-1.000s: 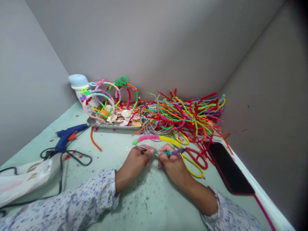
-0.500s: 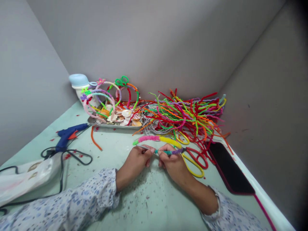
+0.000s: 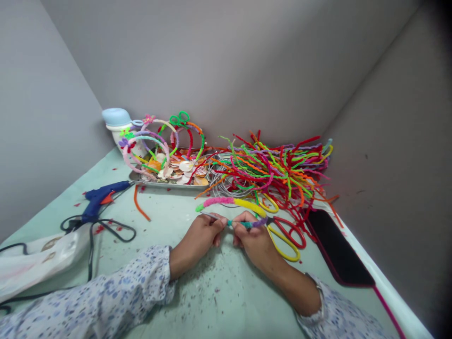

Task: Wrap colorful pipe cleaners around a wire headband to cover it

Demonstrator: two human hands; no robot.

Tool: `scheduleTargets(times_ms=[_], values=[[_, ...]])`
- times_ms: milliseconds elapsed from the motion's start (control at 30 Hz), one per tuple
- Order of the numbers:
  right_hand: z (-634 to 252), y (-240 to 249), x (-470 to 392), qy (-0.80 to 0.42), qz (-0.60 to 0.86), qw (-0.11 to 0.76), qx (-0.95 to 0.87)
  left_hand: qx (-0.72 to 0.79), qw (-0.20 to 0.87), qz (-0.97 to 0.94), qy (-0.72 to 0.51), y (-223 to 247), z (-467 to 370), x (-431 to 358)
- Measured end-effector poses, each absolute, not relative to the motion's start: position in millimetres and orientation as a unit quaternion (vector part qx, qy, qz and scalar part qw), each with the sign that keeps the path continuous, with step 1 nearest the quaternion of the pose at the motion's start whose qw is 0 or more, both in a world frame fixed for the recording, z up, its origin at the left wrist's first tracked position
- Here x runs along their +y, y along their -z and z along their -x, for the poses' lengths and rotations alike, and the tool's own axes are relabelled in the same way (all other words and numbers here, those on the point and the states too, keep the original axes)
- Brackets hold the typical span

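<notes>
A hoop [image 3: 219,201] wrapped in fuzzy green, pink, yellow, purple and teal sections hangs between my two hands over the table. My left hand [image 3: 203,230] is closed, its thumb and forefinger pinching the bare grey part at the hoop's near side. Just right of it, my right hand [image 3: 249,233] pinches the teal section. A small gap with a bit of teal shows between the fingertips. Red-handled scissors [image 3: 289,230] and yellow-handled scissors [image 3: 287,249] lie beyond and beside my right hand.
A metal tray [image 3: 169,185] holds shells and decorated hoops, with a blue-lidded bottle [image 3: 116,120] behind. Pipe cleaners [image 3: 282,169] pile up beside coiled wire [image 3: 229,186]. A glue gun [image 3: 95,202] with its cord and a plastic bag [image 3: 42,263] lie left, a phone [image 3: 341,249] right.
</notes>
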State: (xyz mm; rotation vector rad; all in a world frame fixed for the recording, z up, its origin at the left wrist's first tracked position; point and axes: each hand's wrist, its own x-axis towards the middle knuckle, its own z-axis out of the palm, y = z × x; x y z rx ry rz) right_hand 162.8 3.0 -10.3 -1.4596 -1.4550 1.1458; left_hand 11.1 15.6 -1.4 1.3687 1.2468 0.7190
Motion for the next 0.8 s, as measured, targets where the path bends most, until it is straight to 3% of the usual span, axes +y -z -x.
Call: scheduleTargets(times_ms=[800], values=[[-162.8, 10.3, 2.1, -0.475, 0.549, 0.392, -0.565, 0.517, 0.577, -0.556, -0.302, 5.2, -10.3, 17.4]])
